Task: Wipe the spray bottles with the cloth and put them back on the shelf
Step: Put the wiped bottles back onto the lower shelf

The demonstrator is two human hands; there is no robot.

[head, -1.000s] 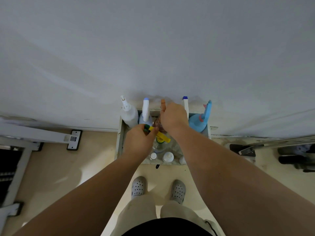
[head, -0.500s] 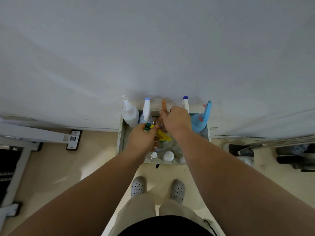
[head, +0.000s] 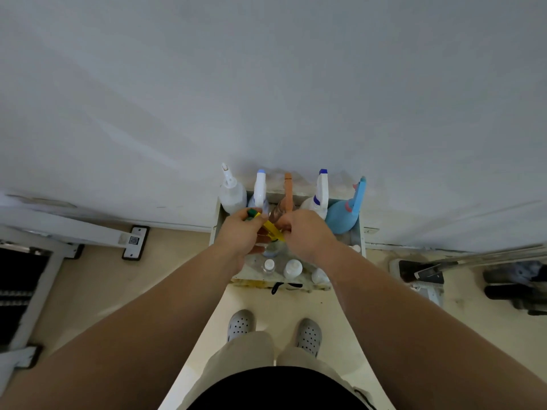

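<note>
A small white shelf (head: 214, 232) stands against the wall, seen from above. Along its back stand a white bottle (head: 232, 195), a blue-tipped sprayer (head: 260, 186), an orange-headed clear bottle (head: 287, 187), a white sprayer with a blue nozzle (head: 322, 187) and a blue bottle (head: 344, 216). My left hand (head: 238, 233) grips the head of a spray bottle with a green nozzle and yellow trigger (head: 272, 229), just in front of that row. My right hand (head: 306, 236) has its fingers curled onto the same trigger. No cloth shows.
Several small white-capped bottles (head: 293, 267) fill the shelf's lower level. A white metal frame with a QR label (head: 133, 241) lies on the floor at left. Cleaning tools (head: 420, 275) and dark objects (head: 518, 288) sit at right. My feet in grey clogs (head: 241, 324) stand before the shelf.
My right hand has let go of the orange-headed bottle's neck and dropped toward me onto the yellow trigger. The orange-headed bottle stays in the row. My left hand barely moved.
</note>
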